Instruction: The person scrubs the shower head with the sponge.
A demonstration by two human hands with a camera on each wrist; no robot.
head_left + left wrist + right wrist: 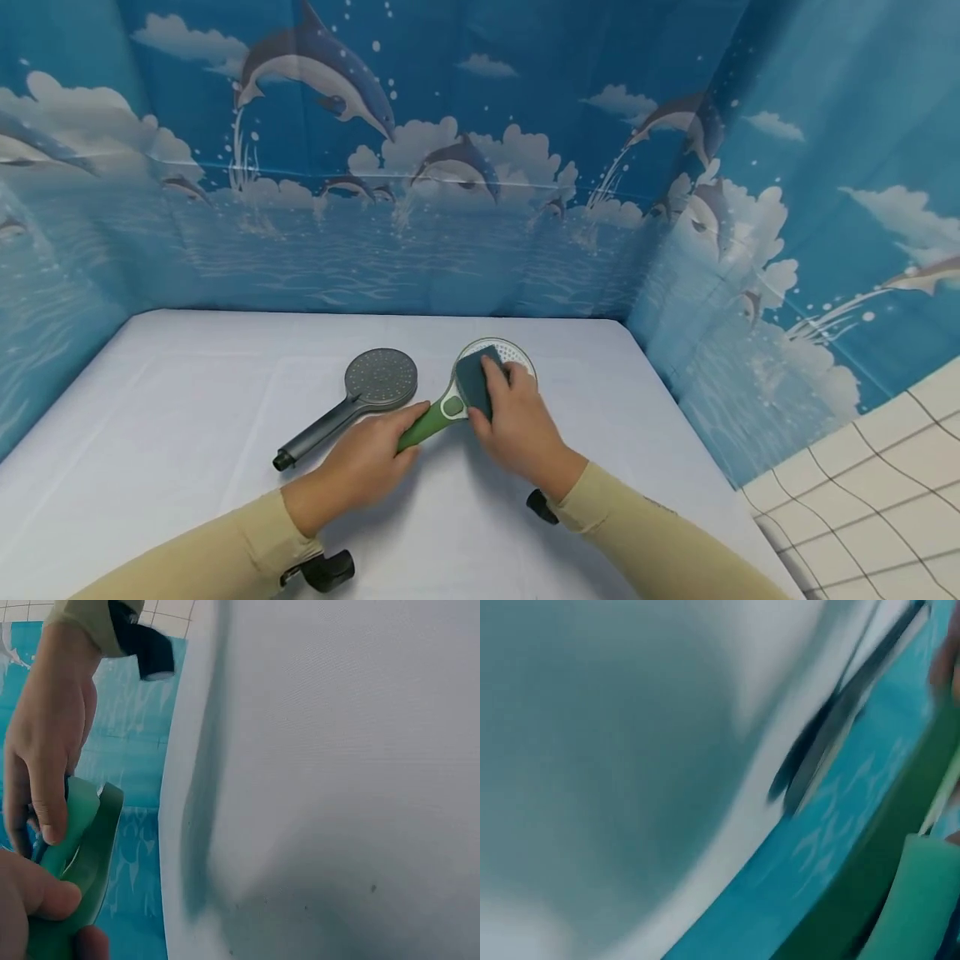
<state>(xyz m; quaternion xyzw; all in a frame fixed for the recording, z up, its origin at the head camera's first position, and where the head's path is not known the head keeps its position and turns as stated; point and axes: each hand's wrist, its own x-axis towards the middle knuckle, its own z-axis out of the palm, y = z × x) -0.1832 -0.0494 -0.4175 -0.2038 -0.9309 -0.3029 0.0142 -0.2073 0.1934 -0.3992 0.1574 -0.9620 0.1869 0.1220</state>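
Observation:
My left hand point(366, 460) grips the green handle of a white-faced handheld shower head point(426, 427), which it holds above the table. With the right hand point(522, 423) I pinch a teal sponge point(472, 382) and press it against the shower head's perforated face. The left wrist view has the sponge point(81, 806) lying along the green back of the shower head point(96, 862), with a left thumb below. A second, dark grey shower head point(381, 377) lies on the table to the left, its handle pointing toward the near left. In the right wrist view the sponge point(911, 900) is partly cut off.
A white cloth covers the table point(187, 392). Blue curtains with dolphins point(465, 258) stand behind it and along both sides. Tiled flooring point(885, 475) shows at the lower right. A dark wrist device point(327, 572) sits under the left cuff, another point(542, 506) under the right.

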